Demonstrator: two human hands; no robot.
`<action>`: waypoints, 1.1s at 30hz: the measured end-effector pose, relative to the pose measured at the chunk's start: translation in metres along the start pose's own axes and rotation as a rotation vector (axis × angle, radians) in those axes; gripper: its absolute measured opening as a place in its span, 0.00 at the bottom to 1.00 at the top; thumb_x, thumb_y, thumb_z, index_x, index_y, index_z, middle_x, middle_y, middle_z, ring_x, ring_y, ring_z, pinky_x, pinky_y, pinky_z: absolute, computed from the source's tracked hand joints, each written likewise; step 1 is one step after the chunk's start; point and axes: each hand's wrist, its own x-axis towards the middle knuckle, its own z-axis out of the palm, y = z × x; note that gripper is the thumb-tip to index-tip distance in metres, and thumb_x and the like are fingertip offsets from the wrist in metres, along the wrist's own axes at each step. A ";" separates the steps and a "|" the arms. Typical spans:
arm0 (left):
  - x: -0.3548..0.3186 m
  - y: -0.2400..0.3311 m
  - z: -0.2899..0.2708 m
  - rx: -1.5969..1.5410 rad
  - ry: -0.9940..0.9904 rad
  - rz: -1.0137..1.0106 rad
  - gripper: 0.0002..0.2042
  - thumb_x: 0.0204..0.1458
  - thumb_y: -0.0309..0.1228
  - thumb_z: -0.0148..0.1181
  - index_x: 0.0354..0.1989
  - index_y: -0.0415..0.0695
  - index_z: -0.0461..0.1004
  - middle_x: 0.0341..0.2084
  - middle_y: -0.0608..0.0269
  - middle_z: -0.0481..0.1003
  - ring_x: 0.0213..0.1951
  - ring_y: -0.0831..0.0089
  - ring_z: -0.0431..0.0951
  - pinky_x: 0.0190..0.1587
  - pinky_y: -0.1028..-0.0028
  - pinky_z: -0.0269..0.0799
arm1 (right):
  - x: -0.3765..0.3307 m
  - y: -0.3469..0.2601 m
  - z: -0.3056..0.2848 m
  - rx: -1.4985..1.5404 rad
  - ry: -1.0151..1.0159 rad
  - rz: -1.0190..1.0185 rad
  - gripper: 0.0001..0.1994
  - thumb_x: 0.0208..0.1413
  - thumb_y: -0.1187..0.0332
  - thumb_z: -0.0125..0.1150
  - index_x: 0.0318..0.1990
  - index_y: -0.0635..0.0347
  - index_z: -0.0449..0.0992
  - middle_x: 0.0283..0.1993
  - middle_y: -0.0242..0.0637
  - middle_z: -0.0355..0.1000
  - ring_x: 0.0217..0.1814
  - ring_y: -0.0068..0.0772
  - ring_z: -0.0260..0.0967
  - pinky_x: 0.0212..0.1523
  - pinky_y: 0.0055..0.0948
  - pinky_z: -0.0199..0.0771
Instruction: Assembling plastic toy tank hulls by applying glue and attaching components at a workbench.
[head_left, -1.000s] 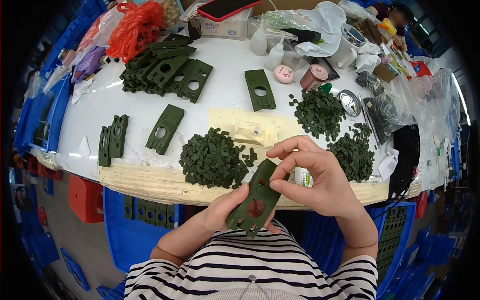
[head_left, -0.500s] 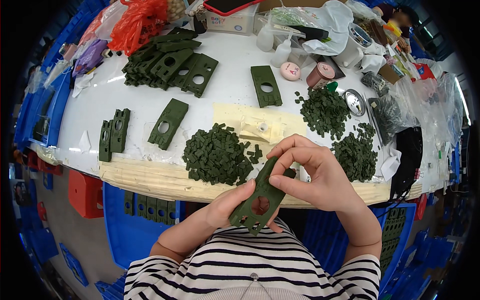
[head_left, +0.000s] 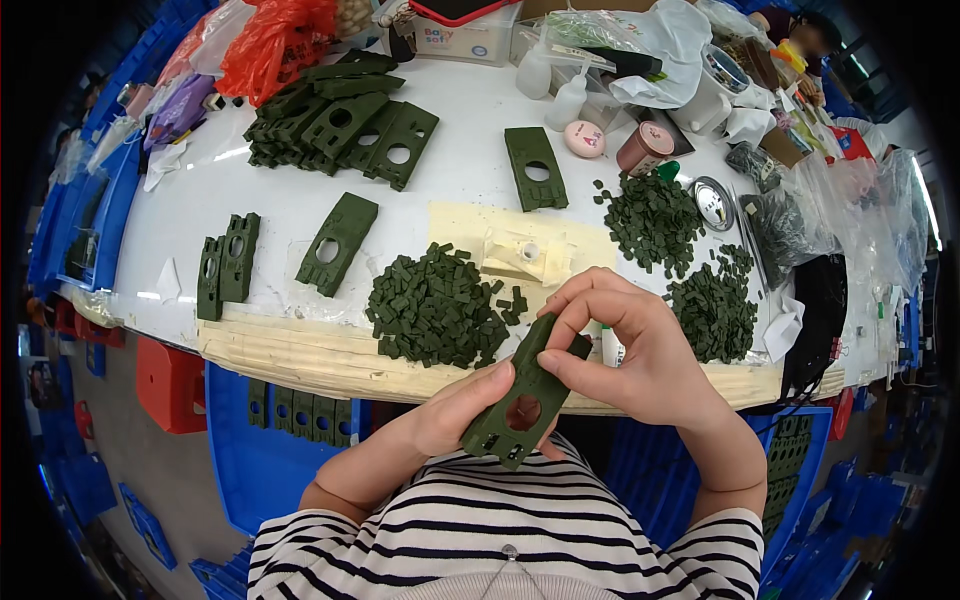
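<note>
Fitting a small green block onto a dark green plastic plate, held over the lap at the table [head_left: 300, 215] edge.

The left hand [head_left: 455, 415] grips the plate [head_left: 520, 395] from below, tilted; the right hand [head_left: 625, 345] pinches a small block [head_left: 580, 346] at its upper end, fingers curled. Judged next: pressing it squarely into place.

a red plastic bag [head_left: 272, 40] and two squeeze bottles [head_left: 552, 85] sit at the table's far edge.
</note>
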 end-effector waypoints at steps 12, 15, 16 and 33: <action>0.000 -0.002 -0.004 0.106 -0.033 0.018 0.32 0.62 0.54 0.31 0.61 0.35 0.52 0.36 0.57 0.66 0.35 0.73 0.72 0.44 0.64 0.76 | -0.001 0.001 0.002 -0.052 0.006 -0.035 0.06 0.44 0.74 0.67 0.26 0.61 0.74 0.40 0.37 0.71 0.43 0.29 0.69 0.46 0.26 0.66; -0.001 0.000 0.001 0.062 0.010 0.002 0.31 0.62 0.53 0.31 0.59 0.34 0.55 0.36 0.57 0.68 0.34 0.72 0.72 0.45 0.62 0.76 | -0.003 0.002 0.001 -0.040 0.015 -0.044 0.06 0.45 0.73 0.67 0.27 0.61 0.73 0.40 0.38 0.70 0.44 0.29 0.68 0.48 0.26 0.65; -0.002 0.001 0.003 0.042 0.028 -0.003 0.31 0.62 0.53 0.31 0.58 0.34 0.56 0.36 0.56 0.68 0.34 0.71 0.73 0.45 0.61 0.76 | -0.005 0.001 0.001 -0.023 0.030 -0.054 0.06 0.45 0.73 0.66 0.27 0.61 0.73 0.41 0.39 0.70 0.44 0.30 0.67 0.48 0.27 0.64; -0.004 -0.007 0.000 -0.245 0.087 -0.071 0.40 0.55 0.56 0.43 0.63 0.29 0.51 0.34 0.52 0.72 0.23 0.72 0.71 0.33 0.55 0.81 | -0.028 0.001 0.001 -0.128 0.203 -0.218 0.10 0.44 0.72 0.68 0.35 0.62 0.76 0.41 0.41 0.71 0.43 0.37 0.68 0.43 0.29 0.66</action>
